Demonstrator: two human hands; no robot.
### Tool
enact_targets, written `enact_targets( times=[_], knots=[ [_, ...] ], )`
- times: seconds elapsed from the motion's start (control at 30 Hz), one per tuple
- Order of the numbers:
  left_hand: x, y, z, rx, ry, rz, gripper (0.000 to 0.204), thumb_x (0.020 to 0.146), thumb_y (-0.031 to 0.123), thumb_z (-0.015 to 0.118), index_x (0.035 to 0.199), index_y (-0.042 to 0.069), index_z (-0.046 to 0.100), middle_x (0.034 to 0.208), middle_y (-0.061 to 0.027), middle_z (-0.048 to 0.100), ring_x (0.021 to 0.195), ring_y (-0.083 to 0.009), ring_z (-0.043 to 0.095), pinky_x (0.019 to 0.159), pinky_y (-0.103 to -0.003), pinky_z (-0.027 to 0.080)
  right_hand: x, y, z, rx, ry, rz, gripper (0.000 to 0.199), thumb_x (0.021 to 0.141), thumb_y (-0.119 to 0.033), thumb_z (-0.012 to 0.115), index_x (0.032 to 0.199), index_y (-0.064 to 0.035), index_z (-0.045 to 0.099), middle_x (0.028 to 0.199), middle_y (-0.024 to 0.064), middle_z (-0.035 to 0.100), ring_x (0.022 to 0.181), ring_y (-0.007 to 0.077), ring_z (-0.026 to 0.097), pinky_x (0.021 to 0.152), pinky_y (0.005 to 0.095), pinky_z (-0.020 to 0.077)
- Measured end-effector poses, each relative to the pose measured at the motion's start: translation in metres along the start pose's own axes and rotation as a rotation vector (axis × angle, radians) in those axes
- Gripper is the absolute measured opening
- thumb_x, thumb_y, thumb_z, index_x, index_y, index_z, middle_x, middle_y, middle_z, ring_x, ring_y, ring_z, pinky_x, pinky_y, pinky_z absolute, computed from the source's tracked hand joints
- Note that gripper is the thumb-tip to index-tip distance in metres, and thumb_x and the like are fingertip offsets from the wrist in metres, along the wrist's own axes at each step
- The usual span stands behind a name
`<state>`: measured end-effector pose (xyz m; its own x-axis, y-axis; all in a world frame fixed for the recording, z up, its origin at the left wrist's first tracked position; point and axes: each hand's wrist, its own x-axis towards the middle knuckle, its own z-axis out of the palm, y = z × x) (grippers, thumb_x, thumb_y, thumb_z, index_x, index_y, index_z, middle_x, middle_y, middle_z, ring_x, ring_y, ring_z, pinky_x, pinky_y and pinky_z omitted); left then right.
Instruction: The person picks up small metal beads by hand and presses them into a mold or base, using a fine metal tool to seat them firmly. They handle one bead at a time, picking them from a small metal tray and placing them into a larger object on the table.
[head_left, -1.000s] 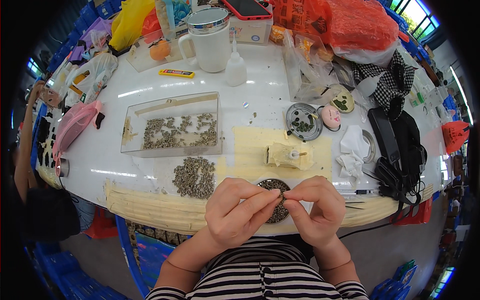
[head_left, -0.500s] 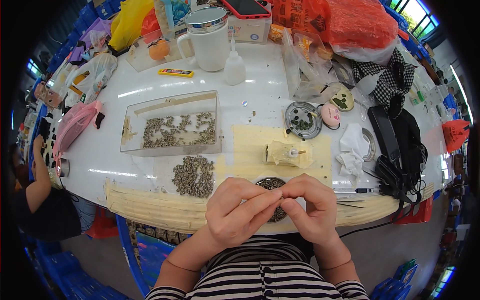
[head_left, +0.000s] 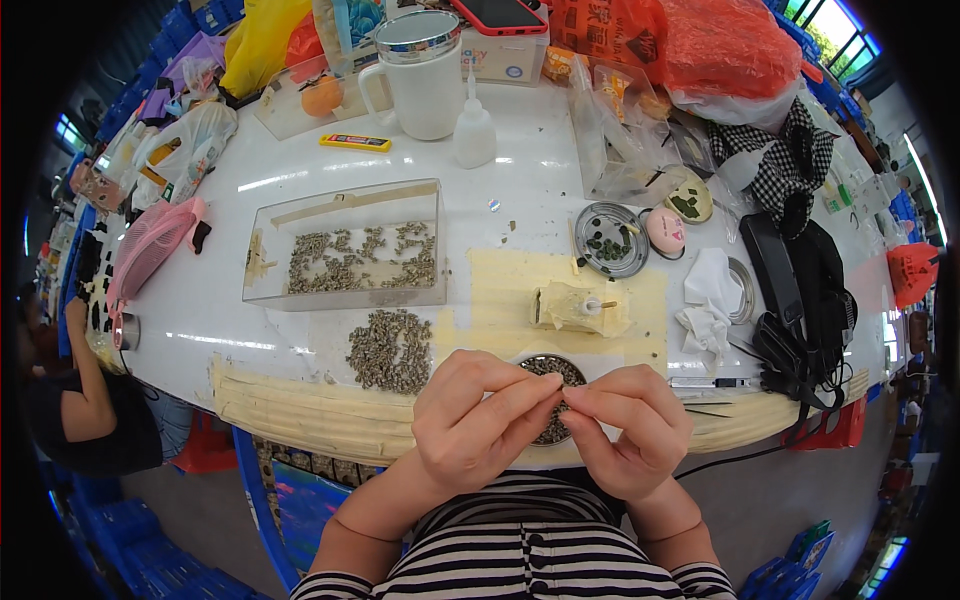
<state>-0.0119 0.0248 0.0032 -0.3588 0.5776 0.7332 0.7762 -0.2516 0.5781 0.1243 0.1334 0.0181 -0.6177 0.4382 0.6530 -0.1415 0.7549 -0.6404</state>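
Note:
My left hand [head_left: 480, 415] and my right hand [head_left: 632, 425] meet fingertip to fingertip over a round metal dish [head_left: 540, 442] filled with small grey-brown metallic pieces [head_left: 556, 372]. Both hands are closed in a pinch, thumb against forefinger. Whatever lies between the fingertips is too small to make out. Left of my left hand, a loose pile of the same small pieces [head_left: 390, 352] rests on the table. Just beyond the dish stands a block wrapped in cream tape [head_left: 565, 308] with a thin peg on it.
A clear plastic box [head_left: 345, 293] holds more small pieces. Farther back stand a white mug [head_left: 420, 95], a squeeze bottle [head_left: 475, 138] and a yellow cutter [head_left: 355, 143]. At right lie a dish of dark green bits [head_left: 611, 262], crumpled tissue [head_left: 708, 285] and a black bag [head_left: 822, 275]. Another person [head_left: 95, 410] sits at left.
My right hand has shifted slightly to the right, and its thumb and forefinger are drawn closer together. My left hand has barely moved.

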Motion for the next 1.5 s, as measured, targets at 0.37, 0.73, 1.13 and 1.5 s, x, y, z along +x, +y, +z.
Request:
enact_targets(
  times=[0.37,0.73,1.13,1.5],
  knots=[
    [-0.0005,-0.0003,-0.0016,-0.042,-0.007,0.008,0.033,0.066,-0.002,0.083,0.098,0.004,0.076,0.085,-0.0039,0.066,0.071,-0.0190,0.060,0.059,-0.029,0.047,-0.0027,0.0068,-0.0003,0.329,-0.136,0.316,0.020,0.080,-0.003,0.079,0.098,0.0015,0.072,0.086,0.0099,0.068,0.074,0.0156,0.065,0.065,0.0251,0.0517],
    [-0.0003,-0.0006,-0.0015,-0.038,-0.017,0.009,0.033,0.066,-0.001,0.083,0.098,0.003,0.076,0.085,-0.0040,0.066,0.071,-0.0201,0.061,0.060,-0.030,0.048,-0.0027,0.0074,-0.0014,0.294,-0.086,0.296,0.023,0.076,-0.001,0.082,0.096,-0.0004,0.071,0.084,0.0089,0.067,0.071,0.0155,0.064,0.063,0.0259,0.0515],
    [-0.0009,-0.0018,0.0015,-0.009,-0.010,0.002,0.030,0.067,-0.003,0.084,0.095,0.003,0.075,0.085,-0.0048,0.065,0.071,-0.0190,0.060,0.061,-0.029,0.046,-0.0047,0.0041,0.0051,-0.013,0.045,-0.004,0.030,0.070,0.000,0.085,0.099,-0.0018,0.074,0.083,0.0080,0.069,0.067,0.0181,0.063,0.056,0.0268,0.0501],
    [0.0006,-0.0019,-0.0012,-0.066,-0.026,0.036,0.033,0.067,-0.002,0.082,0.099,0.002,0.076,0.085,-0.0048,0.067,0.070,-0.0197,0.061,0.059,-0.029,0.048,-0.0037,0.0069,-0.0012,0.393,-0.117,0.385,0.019,0.079,-0.001,0.080,0.095,0.0019,0.071,0.085,0.0088,0.068,0.071,0.0137,0.063,0.065,0.0245,0.0505]
  ],
)
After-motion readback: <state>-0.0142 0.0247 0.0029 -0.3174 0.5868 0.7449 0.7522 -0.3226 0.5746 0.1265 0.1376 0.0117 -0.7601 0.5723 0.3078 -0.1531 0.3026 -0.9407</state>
